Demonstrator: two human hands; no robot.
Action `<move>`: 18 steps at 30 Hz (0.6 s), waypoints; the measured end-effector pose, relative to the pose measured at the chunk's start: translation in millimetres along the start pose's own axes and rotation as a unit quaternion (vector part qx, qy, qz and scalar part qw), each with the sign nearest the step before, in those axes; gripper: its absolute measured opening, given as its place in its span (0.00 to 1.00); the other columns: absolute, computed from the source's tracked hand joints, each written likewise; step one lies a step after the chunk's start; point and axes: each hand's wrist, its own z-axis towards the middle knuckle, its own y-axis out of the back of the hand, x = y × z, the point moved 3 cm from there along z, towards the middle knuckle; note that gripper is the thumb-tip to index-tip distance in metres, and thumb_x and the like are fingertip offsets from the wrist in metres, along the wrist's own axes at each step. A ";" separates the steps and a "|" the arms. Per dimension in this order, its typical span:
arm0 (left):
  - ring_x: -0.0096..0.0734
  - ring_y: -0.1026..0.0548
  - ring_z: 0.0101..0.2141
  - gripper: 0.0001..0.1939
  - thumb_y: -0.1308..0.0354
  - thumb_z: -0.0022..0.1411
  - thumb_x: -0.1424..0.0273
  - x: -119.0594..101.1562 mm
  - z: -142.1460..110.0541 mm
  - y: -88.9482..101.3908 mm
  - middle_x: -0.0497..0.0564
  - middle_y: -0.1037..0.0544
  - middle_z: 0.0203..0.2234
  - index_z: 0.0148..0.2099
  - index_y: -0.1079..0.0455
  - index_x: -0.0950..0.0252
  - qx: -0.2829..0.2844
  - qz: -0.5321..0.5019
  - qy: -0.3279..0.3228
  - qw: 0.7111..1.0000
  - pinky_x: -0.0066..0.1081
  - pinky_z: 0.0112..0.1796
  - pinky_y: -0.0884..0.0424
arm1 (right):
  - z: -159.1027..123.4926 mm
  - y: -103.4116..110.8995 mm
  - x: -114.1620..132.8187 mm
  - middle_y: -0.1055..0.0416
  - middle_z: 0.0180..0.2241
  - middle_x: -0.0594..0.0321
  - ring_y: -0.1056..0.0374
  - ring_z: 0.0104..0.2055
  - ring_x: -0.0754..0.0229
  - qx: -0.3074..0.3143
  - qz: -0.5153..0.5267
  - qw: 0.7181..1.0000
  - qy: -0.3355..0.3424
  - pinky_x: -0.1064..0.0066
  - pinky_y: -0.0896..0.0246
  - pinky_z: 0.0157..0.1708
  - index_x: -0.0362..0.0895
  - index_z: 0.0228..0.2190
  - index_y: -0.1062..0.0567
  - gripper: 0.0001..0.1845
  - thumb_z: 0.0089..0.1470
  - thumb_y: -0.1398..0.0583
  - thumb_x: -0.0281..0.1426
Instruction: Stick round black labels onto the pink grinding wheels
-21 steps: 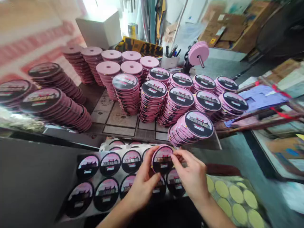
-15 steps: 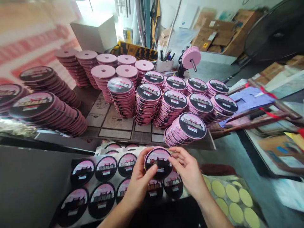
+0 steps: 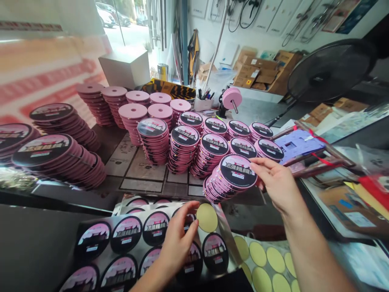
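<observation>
Right hand (image 3: 275, 180) is pinching top spool (image 3: 235, 172) at its three o'clock rim; left hand (image 3: 179, 233) is gaping, that spool sitting toward one o'clock.

Seven plain-topped disc stacks (image 3: 132, 121), thirteen picture-topped disc stacks (image 3: 184, 148), one pen cup (image 3: 203, 105), and one large fan (image 3: 330, 73).

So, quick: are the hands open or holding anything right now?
Left hand: open, holding nothing, over the sticker sheet.
Right hand: closed on the edge of a labelled disc atop a leaning stack.
</observation>
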 end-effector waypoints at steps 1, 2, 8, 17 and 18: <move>0.38 0.31 0.46 0.16 0.49 0.57 0.71 -0.2 2.1 -0.2 0.55 0.27 0.45 0.49 0.35 0.62 -0.001 0.010 -0.005 1.000 0.40 0.48 0.36 | -0.1 -0.6 -2.3 0.35 0.16 0.68 0.45 0.15 0.69 -0.003 -0.026 1.000 0.012 0.78 0.51 0.13 0.40 0.30 0.26 0.21 0.37 0.36 0.43; 0.38 0.30 0.45 0.17 0.49 0.57 0.72 -0.9 4.1 -0.7 0.55 0.27 0.45 0.49 0.35 0.62 -0.001 0.020 -0.010 1.000 0.40 0.47 0.35 | -1.0 -0.5 -3.8 0.35 0.18 0.68 0.45 0.16 0.69 -0.007 -0.059 0.998 0.026 0.77 0.50 0.14 0.40 0.31 0.26 0.20 0.40 0.37 0.43; 0.39 0.32 0.48 0.24 0.49 0.51 0.76 -2.5 23.7 -9.5 0.56 0.28 0.47 0.53 0.38 0.63 -0.032 0.136 -0.058 0.989 0.43 0.50 0.37 | -23.3 10.4 -20.5 0.36 0.21 0.68 0.45 0.17 0.68 -0.101 -0.112 0.986 0.066 0.76 0.49 0.16 0.43 0.34 0.28 0.18 0.47 0.41 0.43; 0.55 0.42 0.55 0.45 0.37 0.41 0.65 12.4 50.5 -49.4 0.64 0.38 0.56 0.62 0.47 0.72 -0.032 0.338 0.016 0.941 0.51 0.55 0.47 | -46.9 -13.3 -146.8 0.26 0.28 0.53 0.30 0.33 0.45 0.028 -0.233 0.969 0.073 0.58 0.35 0.34 0.46 0.23 0.28 0.19 0.33 0.41 0.48; 0.55 0.41 0.55 0.45 0.37 0.41 0.65 14.4 51.6 -52.4 0.63 0.38 0.56 0.62 0.47 0.72 -0.035 0.336 0.021 0.941 0.51 0.55 0.47 | -44.8 -18.6 -154.0 0.26 0.27 0.54 0.30 0.32 0.45 0.034 -0.239 0.967 0.081 0.57 0.35 0.35 0.46 0.22 0.29 0.19 0.33 0.41 0.48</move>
